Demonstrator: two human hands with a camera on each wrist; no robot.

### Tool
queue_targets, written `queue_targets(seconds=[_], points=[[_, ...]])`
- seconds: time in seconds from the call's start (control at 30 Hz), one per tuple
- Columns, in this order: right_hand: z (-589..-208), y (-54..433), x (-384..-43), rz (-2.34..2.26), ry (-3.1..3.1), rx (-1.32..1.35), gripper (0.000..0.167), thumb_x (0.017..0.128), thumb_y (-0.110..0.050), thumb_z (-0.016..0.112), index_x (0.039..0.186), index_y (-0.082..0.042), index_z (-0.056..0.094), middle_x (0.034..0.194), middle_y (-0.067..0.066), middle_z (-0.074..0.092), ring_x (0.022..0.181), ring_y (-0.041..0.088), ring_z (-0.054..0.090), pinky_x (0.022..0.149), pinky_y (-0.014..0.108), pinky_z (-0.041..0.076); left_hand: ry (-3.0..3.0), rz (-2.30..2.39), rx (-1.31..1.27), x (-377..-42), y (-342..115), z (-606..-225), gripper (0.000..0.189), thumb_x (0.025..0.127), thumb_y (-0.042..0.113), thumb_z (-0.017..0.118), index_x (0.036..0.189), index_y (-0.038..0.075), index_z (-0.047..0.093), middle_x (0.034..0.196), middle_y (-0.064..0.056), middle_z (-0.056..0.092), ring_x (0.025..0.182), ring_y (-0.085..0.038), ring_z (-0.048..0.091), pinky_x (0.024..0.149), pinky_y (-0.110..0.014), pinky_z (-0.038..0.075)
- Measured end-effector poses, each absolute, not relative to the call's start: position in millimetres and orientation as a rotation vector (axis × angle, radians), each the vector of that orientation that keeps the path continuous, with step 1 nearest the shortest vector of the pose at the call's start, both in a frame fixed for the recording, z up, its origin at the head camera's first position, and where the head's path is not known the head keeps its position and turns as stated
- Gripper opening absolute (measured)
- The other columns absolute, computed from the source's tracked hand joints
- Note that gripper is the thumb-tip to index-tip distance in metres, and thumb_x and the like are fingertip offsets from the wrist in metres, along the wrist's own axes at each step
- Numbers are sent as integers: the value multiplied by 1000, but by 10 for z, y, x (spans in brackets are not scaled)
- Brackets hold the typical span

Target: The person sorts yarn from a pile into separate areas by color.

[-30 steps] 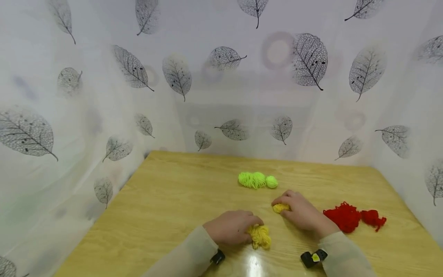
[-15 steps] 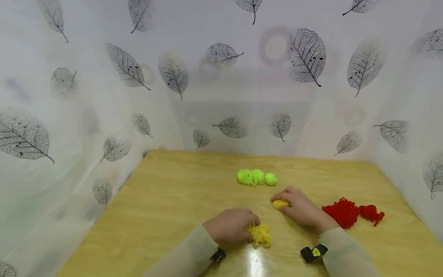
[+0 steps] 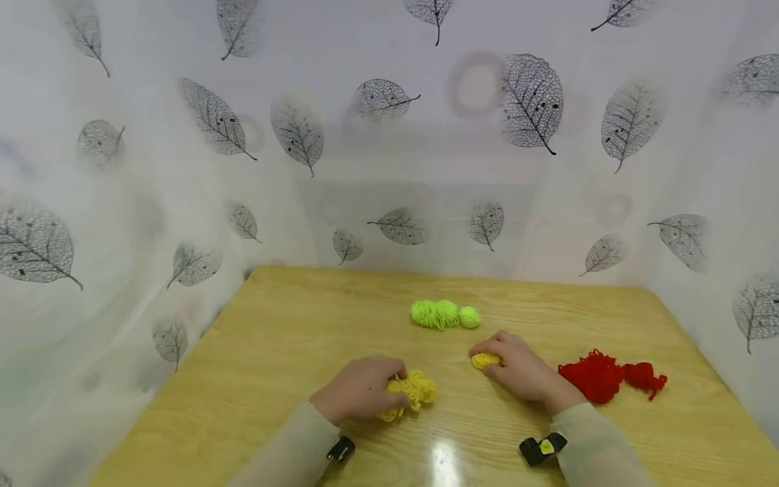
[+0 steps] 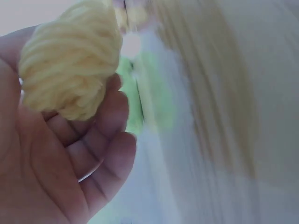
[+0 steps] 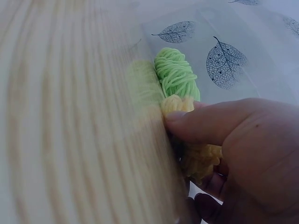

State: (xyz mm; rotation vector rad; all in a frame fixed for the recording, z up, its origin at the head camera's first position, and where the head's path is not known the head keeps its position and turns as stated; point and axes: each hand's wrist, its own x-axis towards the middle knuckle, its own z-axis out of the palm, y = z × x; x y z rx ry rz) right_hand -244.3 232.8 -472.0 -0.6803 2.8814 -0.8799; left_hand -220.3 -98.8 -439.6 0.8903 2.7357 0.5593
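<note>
My left hand (image 3: 363,389) grips a yellow yarn bundle (image 3: 420,389), thumb and fingers around it. In the left wrist view this yarn bundle (image 4: 70,60) shows wound strands and sits between the thumb side and curled fingers. Farther right, my right hand (image 3: 523,368) pinches a smaller yellow yarn ball (image 3: 485,360) at the tabletop, partly covered by the fingers. Seen from the right wrist, the thumb (image 5: 201,123) presses on this yellow yarn (image 5: 201,161) close by the table surface. A gap of bare wood separates the two yellow pieces.
Lime-green yarn (image 3: 435,314) with a small green ball (image 3: 469,317) lies behind my right hand. To the right are a red yarn bundle (image 3: 593,377) and a smaller red piece (image 3: 644,379). A leaf-print curtain (image 3: 389,149) surrounds the wooden table (image 3: 292,311).
My left hand has moved left with the yellow yarn bundle, away from the right hand. The right hand keeps its hold on the small yellow ball. The head view has shifted slightly.
</note>
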Motion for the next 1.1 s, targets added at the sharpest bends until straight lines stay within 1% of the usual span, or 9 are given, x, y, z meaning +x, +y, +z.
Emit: queue_targets(seconds=[0.17,0.33,0.43,0.53,0.63,0.7,0.93,1.1], points=[[-4716,2342,-2424,-893,2878,-667,32,94,-14,70,122,-28,71,108,-5,54,100,18,50,84,42,44,2826,630,690,-2247,-1394,-4422,42,91,52,70,118,20,68,111,6,69,97,-13,64,85,-42,53],[-4731,2356,-2411,-906,2874,-666,31,93,-14,70,122,-27,71,107,-5,54,99,18,49,84,41,44,2877,694,500,-2303,-1696,-4382,40,94,44,70,124,17,67,116,3,69,101,-17,64,89,-47,52],[-4740,2349,-2416,-916,2870,-664,32,93,-14,70,122,-27,71,106,-5,54,98,17,49,83,41,43,2908,735,414,-2348,-1848,-4373,40,96,39,70,127,15,66,122,0,68,106,-21,64,91,-49,51],[-4728,2341,-2417,-920,2869,-652,32,94,-14,70,123,-27,71,107,-5,53,98,18,48,84,41,43,2925,777,373,-2400,-1990,-4398,45,98,39,68,133,12,63,130,-6,65,115,-27,62,95,-52,49],[-4719,2337,-2417,-922,2865,-644,32,94,-14,70,123,-27,70,107,-5,53,99,18,48,85,42,43,2922,821,325,-2436,-2107,-4416,49,99,39,67,136,9,61,136,-9,61,121,-31,59,97,-54,48],[-4718,2337,-2416,-920,2864,-641,32,94,-15,70,123,-28,70,108,-5,54,100,18,48,86,42,43,2914,844,299,-2455,-2164,-4425,50,99,39,67,136,7,60,137,-11,60,121,-31,59,97,-55,48],[-4728,2356,-2431,-935,2859,-631,32,94,-15,70,123,-28,70,109,-5,53,102,18,48,87,43,43,2901,861,246,-2489,-2248,-4421,47,98,36,68,132,4,61,133,-15,60,114,-30,60,92,-54,50],[-4771,2363,-2457,-939,2872,-629,31,95,-18,70,124,-29,69,111,-4,55,104,19,49,88,44,44,2844,801,249,-2497,-2265,-4464,49,100,37,65,134,3,58,133,-17,58,115,-32,59,93,-55,49]])
